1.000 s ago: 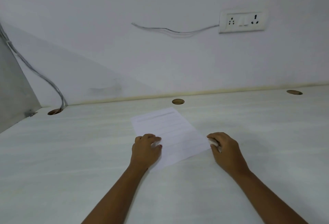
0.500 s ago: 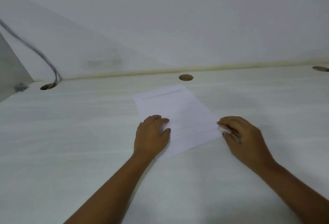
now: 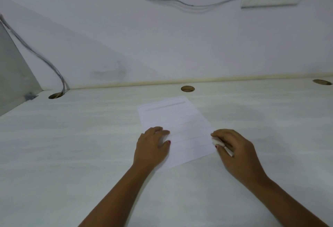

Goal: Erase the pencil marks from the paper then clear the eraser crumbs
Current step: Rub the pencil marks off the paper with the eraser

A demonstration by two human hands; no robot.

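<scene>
The desk (image 3: pixel 72 145) is left bare on all sides of the paper (image 3: pixel 180 127). Passage is limited only by the wall (image 3: pixel 162 46) behind, where a cable (image 3: pixel 45 61) is hung at the left.

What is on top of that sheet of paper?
The left hand lies flat on the paper's near-left part, covering that corner. The right hand pinches a white eraser at the right edge. Faint pencil lines show; no crumbs are discernible.
</scene>
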